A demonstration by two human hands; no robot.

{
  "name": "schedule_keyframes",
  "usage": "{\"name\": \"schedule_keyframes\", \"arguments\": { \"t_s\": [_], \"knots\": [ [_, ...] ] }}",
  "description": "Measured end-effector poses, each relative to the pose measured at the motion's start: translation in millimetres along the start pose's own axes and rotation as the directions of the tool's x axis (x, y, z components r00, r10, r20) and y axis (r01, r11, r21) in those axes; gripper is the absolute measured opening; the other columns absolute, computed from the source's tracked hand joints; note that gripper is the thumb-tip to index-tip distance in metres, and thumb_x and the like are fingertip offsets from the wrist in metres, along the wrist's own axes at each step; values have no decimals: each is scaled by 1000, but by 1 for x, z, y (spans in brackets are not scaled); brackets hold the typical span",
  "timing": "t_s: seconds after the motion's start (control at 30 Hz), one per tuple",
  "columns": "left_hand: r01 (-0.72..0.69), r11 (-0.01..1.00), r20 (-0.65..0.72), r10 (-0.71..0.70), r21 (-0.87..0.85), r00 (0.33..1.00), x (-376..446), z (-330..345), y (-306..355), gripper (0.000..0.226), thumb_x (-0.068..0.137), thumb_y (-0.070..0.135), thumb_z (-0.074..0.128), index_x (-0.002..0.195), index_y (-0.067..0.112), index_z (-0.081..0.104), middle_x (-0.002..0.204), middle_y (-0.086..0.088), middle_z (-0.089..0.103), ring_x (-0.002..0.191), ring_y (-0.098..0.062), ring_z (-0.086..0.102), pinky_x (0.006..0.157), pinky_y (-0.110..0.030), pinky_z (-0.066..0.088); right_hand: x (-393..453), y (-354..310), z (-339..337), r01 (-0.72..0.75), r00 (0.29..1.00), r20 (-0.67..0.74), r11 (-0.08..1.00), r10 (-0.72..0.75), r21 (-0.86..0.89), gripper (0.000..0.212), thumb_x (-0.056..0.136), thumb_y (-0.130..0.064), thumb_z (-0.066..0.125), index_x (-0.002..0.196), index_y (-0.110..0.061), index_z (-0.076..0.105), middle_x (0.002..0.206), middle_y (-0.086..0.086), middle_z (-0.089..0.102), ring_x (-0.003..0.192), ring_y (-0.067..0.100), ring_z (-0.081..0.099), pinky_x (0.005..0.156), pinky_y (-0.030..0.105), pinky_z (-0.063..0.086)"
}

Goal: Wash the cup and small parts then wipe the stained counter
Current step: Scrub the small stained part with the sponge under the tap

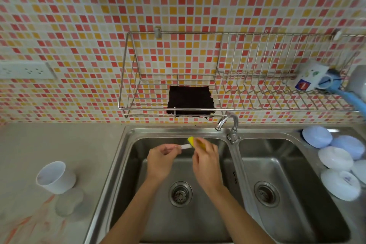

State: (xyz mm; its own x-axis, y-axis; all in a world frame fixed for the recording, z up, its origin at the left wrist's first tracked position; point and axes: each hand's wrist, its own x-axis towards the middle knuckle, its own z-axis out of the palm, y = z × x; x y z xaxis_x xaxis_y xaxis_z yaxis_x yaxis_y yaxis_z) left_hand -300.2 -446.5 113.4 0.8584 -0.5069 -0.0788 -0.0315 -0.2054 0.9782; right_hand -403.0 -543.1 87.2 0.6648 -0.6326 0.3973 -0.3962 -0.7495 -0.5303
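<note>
Both hands are over the left sink basin (122,166), which I read as deliberate: drips and suds fall toward the drain (180,194). My left hand (161,161) pinches a small white part (185,146) by one end, so the free end sticks out toward the other hand. My right hand (206,164) is curled round a yellow sponge (195,142), pressed against that free end; looks like scrubbing. Faucet (227,122) sits just above and right, spout over this basin; I can't tell if water is running. White cup (56,176) stands upright on the counter (59,144) left of the sink, untouched, with a clear lid-like piece (68,203) just in front of it. Orange streaks (29,222) beside them: the stain, not yet wiped. Dark cloth (190,101) lies in the wall rack (126,77), probably for that wipe.
</note>
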Motion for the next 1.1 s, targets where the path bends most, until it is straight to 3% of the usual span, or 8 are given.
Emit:
{"name": "schedule_keyframes", "arguments": {
  "t_s": [0.2,0.37,0.47,0.57,0.67,0.77,0.93,1.1],
  "knots": [
    [63,998,10,-63,7,998,-1,3,3,18,86,20,68,74,9,75,69,-1,74,58,3,61,67,-16,48,-7,-9,-5,190,982,37,978,-188,-83,51,82,-18,69,131,-24,54,133,-2,54,110,19,50,90,32,48],
    [130,989,62,-134,64,989,-1,5,2,27,89,27,64,74,8,76,58,6,70,51,8,57,64,-11,45,15,11,-2,198,980,46,963,-192,-184,40,68,-16,82,105,-23,69,104,-7,68,85,22,60,69,34,52],
    [-38,976,103,16,213,995,0,1,0,14,87,26,68,82,16,76,72,7,73,64,5,63,71,-18,49,20,19,-3,309,951,88,925,-296,-223,36,68,-18,83,101,-22,70,95,-8,71,79,21,60,65,33,53],
    [-226,928,177,179,297,968,-2,-3,0,12,81,17,75,92,22,74,74,13,70,72,5,64,67,-7,47,28,20,-8,307,951,112,930,-289,-204,34,68,-18,83,99,-22,70,93,-6,71,78,22,60,66,35,54],
    [-254,907,132,221,336,966,-1,0,4,8,82,18,74,88,22,74,73,12,71,74,5,64,67,-6,47,30,24,-6,229,969,131,961,-209,-159,36,75,-19,78,110,-22,68,104,-5,70,88,22,59,76,33,51],
    [-119,964,21,117,239,993,4,7,2,4,82,18,73,80,18,75,71,8,73,68,2,66,68,-12,50,11,23,1,3,999,48,999,-1,-52,38,88,-22,67,125,-22,61,121,-4,63,102,22,53,87,30,46],
    [73,995,20,-75,62,997,-4,23,5,20,86,19,68,70,8,74,67,0,72,55,5,59,63,-13,46,-19,-7,7,7,999,-45,999,-5,51,37,95,-18,55,132,-14,56,131,2,56,114,19,46,94,24,40],
    [175,985,-85,-173,9,981,-7,27,9,29,87,29,66,64,14,73,63,4,70,65,-8,59,69,-24,44,-14,14,5,-167,982,-89,985,169,31,34,95,-14,55,128,-12,58,130,8,56,110,25,49,93,42,50]
  ]
}}
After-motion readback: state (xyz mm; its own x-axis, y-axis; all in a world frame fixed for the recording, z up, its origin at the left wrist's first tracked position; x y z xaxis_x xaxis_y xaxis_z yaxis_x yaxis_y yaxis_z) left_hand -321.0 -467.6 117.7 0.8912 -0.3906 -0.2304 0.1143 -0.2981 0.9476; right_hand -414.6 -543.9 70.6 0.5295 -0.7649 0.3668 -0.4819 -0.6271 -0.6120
